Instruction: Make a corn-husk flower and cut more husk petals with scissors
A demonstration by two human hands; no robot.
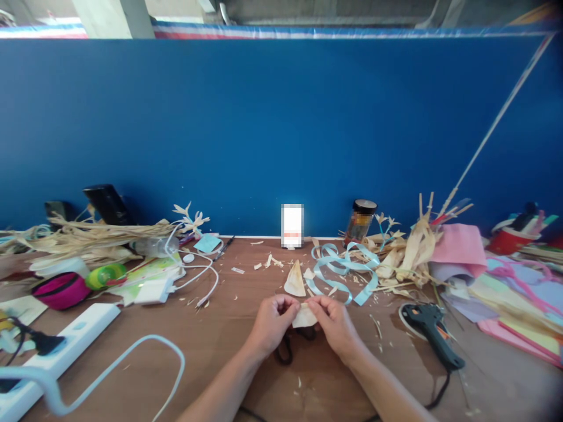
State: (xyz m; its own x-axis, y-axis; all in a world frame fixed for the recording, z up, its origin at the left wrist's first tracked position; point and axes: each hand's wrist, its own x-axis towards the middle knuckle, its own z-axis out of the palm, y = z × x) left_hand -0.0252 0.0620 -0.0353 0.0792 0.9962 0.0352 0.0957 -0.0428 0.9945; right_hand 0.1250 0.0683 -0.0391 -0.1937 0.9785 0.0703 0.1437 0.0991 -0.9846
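Both hands meet low in the middle of the view, over the brown table. My left hand pinches the left side of a small pale piece of corn husk. Its opposite side is pinched by the thumb and fingers of my right hand. Just beyond the fingers lies a second, pointed piece of husk. A loose tangle of light blue ribbon spreads out to the right of it. A black cord shows below the hands.
At the right lies a black glue gun with its cord. Bundled husks and coloured sheets crowd the right side. On the left are a white power strip, white cables and a pink band. A lidded jar stands by the blue partition.
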